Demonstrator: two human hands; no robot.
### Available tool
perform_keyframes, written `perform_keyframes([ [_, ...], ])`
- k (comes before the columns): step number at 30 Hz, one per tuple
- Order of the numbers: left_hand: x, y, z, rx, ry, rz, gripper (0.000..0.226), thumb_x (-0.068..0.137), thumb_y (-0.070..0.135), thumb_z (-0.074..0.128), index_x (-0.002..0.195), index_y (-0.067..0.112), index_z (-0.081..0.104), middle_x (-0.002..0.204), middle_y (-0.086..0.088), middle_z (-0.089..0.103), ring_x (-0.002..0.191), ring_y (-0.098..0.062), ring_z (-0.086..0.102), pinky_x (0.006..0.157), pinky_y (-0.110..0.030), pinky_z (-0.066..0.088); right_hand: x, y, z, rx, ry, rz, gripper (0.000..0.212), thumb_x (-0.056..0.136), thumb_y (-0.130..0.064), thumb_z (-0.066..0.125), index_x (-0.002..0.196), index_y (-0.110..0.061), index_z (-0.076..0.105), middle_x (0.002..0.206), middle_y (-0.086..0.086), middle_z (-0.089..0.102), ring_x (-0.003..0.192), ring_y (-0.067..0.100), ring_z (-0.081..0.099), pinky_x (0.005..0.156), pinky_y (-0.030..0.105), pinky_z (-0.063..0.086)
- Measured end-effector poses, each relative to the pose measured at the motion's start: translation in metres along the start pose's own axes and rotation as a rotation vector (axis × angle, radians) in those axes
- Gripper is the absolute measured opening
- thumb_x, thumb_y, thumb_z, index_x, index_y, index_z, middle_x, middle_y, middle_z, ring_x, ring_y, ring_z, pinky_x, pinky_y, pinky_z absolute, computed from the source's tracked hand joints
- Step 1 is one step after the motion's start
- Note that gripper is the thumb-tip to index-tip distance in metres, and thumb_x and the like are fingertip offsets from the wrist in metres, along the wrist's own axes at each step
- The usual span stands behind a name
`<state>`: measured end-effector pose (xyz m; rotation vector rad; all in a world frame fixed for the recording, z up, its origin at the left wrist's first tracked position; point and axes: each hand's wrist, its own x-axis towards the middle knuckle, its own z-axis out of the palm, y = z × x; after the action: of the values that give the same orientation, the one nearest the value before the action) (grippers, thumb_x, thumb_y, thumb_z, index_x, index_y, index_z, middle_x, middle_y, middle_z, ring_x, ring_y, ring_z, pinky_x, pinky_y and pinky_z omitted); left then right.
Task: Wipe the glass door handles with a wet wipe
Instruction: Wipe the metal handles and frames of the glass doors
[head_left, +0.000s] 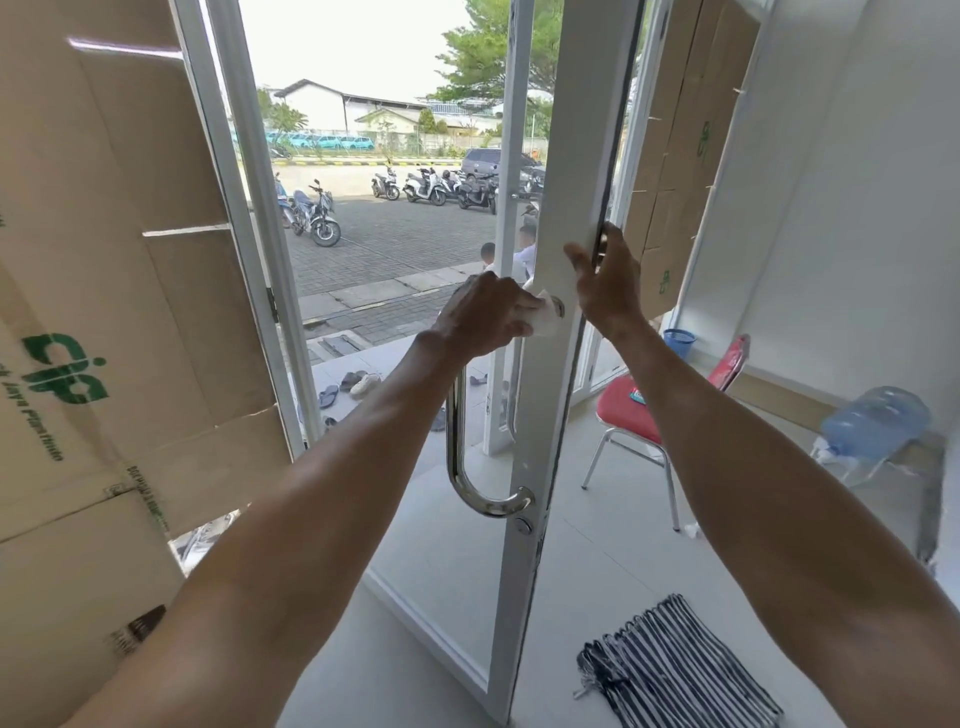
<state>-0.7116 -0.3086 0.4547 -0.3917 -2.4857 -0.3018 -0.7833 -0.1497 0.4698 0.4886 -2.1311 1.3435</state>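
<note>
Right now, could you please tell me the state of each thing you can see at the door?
Door: open.
Handle: upper end covered by the wipe; lower bend bare and shiny.
Wipe: bunched, pressed against the handle's top.
Left hand: grips the wipe.
Right hand: grips the door's edge.
Chair: upright.
Water jug: lying on its side.
Striped cloth: flat on the floor.

The handle (455, 441) is polished, mirror-bright metal. The wipe (546, 318) looks soft, white, matt. The frame (587, 130) is smooth white; the boxes (104, 234) matt cardboard.
</note>
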Motion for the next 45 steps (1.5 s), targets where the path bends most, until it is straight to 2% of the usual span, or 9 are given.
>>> perform_keyframes([
  [11,0.004,-0.029,0.003,-0.176,0.003,-0.054,0.046,0.069,0.042,0.08,0.111,0.025,0.071,0.108,-0.002,0.07,0.089,-0.012,0.071,0.082,-0.028,0.055,0.015,0.02,-0.004,0.073,-0.006,-0.055,0.042,0.091,-0.036,0.061,0.124,-0.011,0.052,0.114,0.006,0.066,0.099,0.021,0.064,0.086,0.034,0.054],
  [16,0.007,-0.041,0.006,-0.275,0.047,-0.076,0.045,0.064,0.036,0.086,0.106,0.024,0.074,0.105,0.0,0.071,0.094,0.003,0.065,0.08,-0.009,0.047,0.022,0.028,-0.006,0.075,-0.01,-0.083,0.045,0.091,-0.038,0.061,0.126,-0.011,0.052,0.114,0.006,0.067,0.098,0.019,0.064,0.085,0.034,0.054],
  [19,0.007,-0.05,0.011,-0.315,0.092,-0.101,0.047,0.06,0.03,0.089,0.104,0.022,0.075,0.104,-0.002,0.071,0.095,0.002,0.064,0.084,-0.012,0.049,0.028,0.033,-0.006,0.087,-0.008,-0.067,0.042,0.091,-0.036,0.062,0.124,-0.012,0.053,0.113,0.005,0.067,0.098,0.02,0.064,0.087,0.036,0.054],
  [25,0.007,-0.056,0.027,-0.365,0.183,-0.106,0.051,0.062,0.026,0.088,0.109,0.015,0.073,0.108,-0.008,0.07,0.102,-0.008,0.065,0.092,-0.024,0.051,0.04,0.044,-0.002,0.089,0.008,-0.056,0.041,0.091,-0.034,0.062,0.124,-0.011,0.053,0.111,0.004,0.067,0.092,0.014,0.062,0.074,0.017,0.045],
  [30,0.003,-0.066,0.047,-0.369,0.286,-0.166,0.05,0.066,0.026,0.086,0.111,0.014,0.071,0.109,-0.006,0.068,0.104,-0.004,0.063,0.09,-0.015,0.048,0.045,0.052,0.001,0.112,0.02,-0.066,0.042,0.091,-0.036,0.061,0.124,-0.012,0.054,0.108,0.003,0.066,0.09,0.011,0.059,0.066,0.004,0.041],
  [35,-0.005,-0.075,0.075,-0.526,0.339,-0.364,0.039,0.068,0.026,0.084,0.104,0.013,0.075,0.097,0.0,0.074,0.087,0.006,0.065,0.079,-0.013,0.051,0.048,0.057,0.004,0.125,0.054,-0.085,0.041,0.091,-0.035,0.061,0.123,-0.01,0.054,0.103,-0.003,0.063,0.089,0.009,0.057,0.063,-0.006,0.036],
  [37,-0.009,-0.075,0.087,-0.537,0.354,-0.437,0.012,0.069,0.03,0.082,0.072,0.021,0.075,0.065,0.016,0.07,0.06,0.016,0.054,0.057,-0.008,0.042,0.049,0.058,0.007,0.124,0.082,-0.079,0.038,0.091,-0.033,0.061,0.122,-0.01,0.056,0.101,-0.003,0.063,0.086,0.008,0.056,0.062,-0.005,0.035],
  [40,-0.018,-0.076,0.106,-0.578,0.394,-0.538,0.037,0.069,0.036,0.081,0.047,0.023,0.056,0.042,0.022,0.052,0.043,0.009,0.04,0.045,-0.011,0.03,0.049,0.06,0.009,0.121,0.092,-0.08,0.035,0.092,-0.031,0.06,0.12,-0.011,0.056,0.1,-0.005,0.064,0.085,0.008,0.057,0.063,-0.004,0.034],
  [45,-0.038,-0.077,0.129,-0.609,0.336,-0.659,0.037,0.067,0.042,0.084,0.075,0.006,0.076,0.075,-0.004,0.074,0.07,-0.013,0.07,0.059,-0.027,0.053,0.051,0.061,0.008,0.125,0.078,-0.073,0.038,0.092,-0.031,0.059,0.124,-0.01,0.054,0.109,0.002,0.066,0.093,0.013,0.061,0.072,0.009,0.044],
])
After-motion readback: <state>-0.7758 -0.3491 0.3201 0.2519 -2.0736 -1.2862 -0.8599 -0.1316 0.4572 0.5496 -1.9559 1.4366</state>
